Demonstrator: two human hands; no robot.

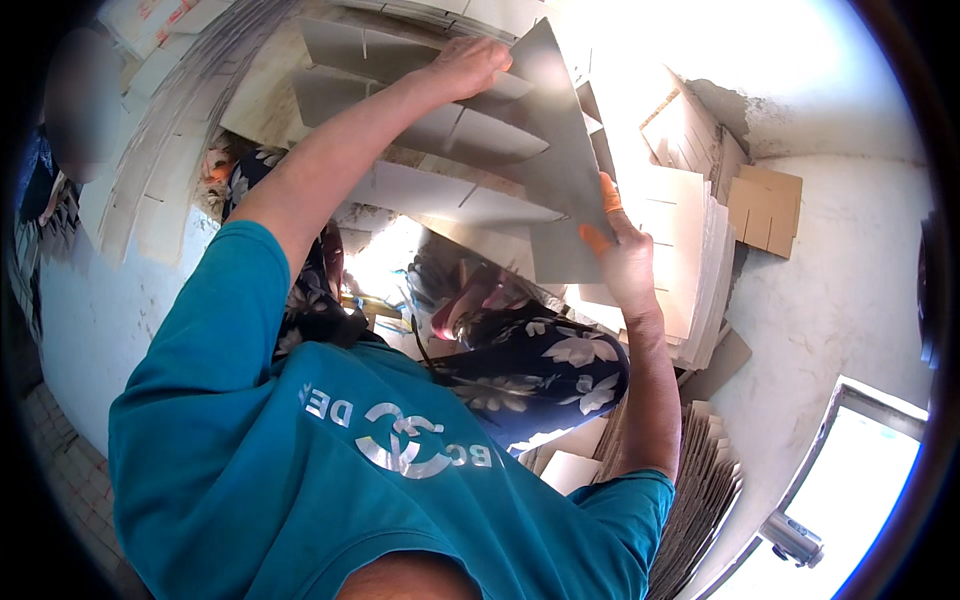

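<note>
A grey cardboard sheet (565,150) stands tilted across the right ends of several parallel slotted cardboard strips (475,125). My right hand (628,265) grips the sheet by its right edge, with orange covers on the thumb and a finger. My left hand (468,70) is closed at the right end of a far strip, close beside the sheet; its fingertips are partly hidden. The strips stand on edge in a row, spaced apart, with short slits cut in them. Whether the sheet is slotted into every strip I cannot tell.
Slotted cardboard is stacked at right (665,240), with brown pieces (765,210) beyond it against the wall. A tall cardboard stack (690,490) stands by my right elbow. More long strips (180,110) lie at far left, near another person (85,110). My patterned trouser legs (540,370) are below the work.
</note>
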